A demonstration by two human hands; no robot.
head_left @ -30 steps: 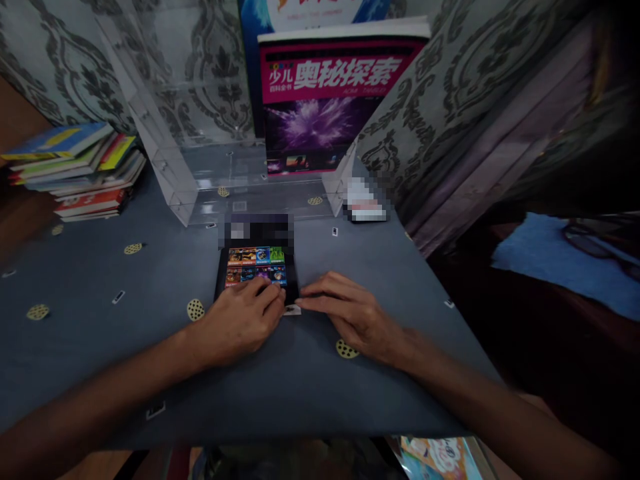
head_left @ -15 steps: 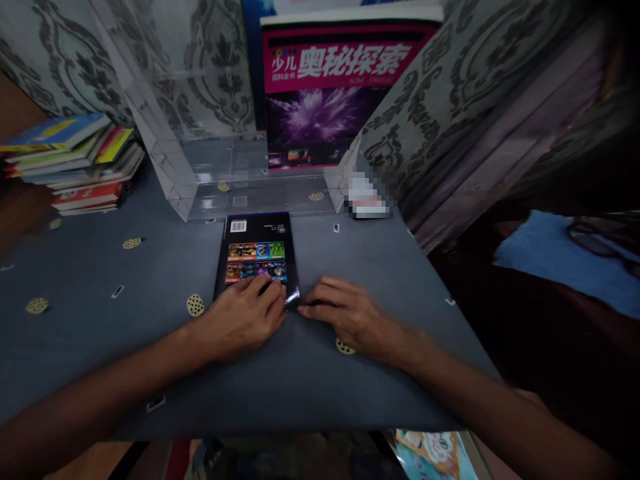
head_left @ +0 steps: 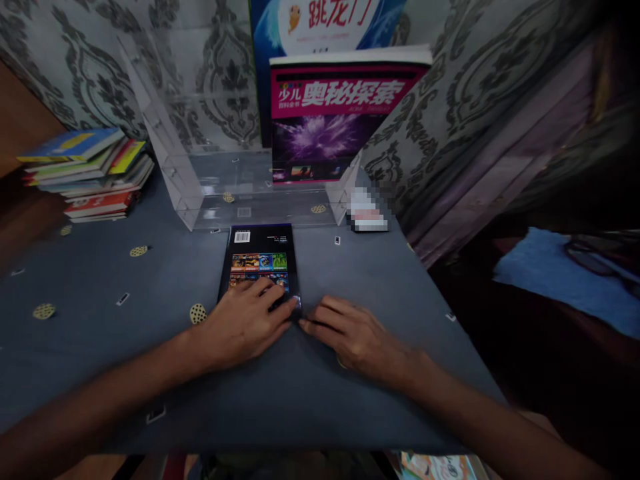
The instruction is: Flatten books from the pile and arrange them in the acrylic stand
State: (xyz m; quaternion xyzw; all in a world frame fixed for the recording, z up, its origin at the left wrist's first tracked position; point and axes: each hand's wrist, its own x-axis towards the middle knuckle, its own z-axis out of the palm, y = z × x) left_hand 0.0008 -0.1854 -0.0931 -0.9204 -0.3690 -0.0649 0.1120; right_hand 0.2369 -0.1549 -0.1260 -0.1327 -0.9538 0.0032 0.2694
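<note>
A black book (head_left: 260, 241) lies back cover up on the cloth-covered table, with a barcode at its far left corner and rows of small coloured pictures. My left hand (head_left: 250, 317) rests flat across its near part, fingers spread over the cover and hiding the lower pictures. At the near right corner of the book, my right hand (head_left: 353, 337) has its fingertips closed on the edge. How much of the corner is between those fingers is hard to make out.
Behind the book stands a clear acrylic rack (head_left: 183, 190) holding a purple-and-pink book (head_left: 325, 140) and a taller blue book (head_left: 330, 27). Stacked books (head_left: 100, 177) sit at the left. A blurred-out item (head_left: 370, 213) lies right of the rack. A blue cloth (head_left: 555, 280) is beyond the table's right edge.
The view has tilted up, showing more of the blue book. My left fingers have shifted slightly toward the book's right edge; my right hand stays by the corner.
</note>
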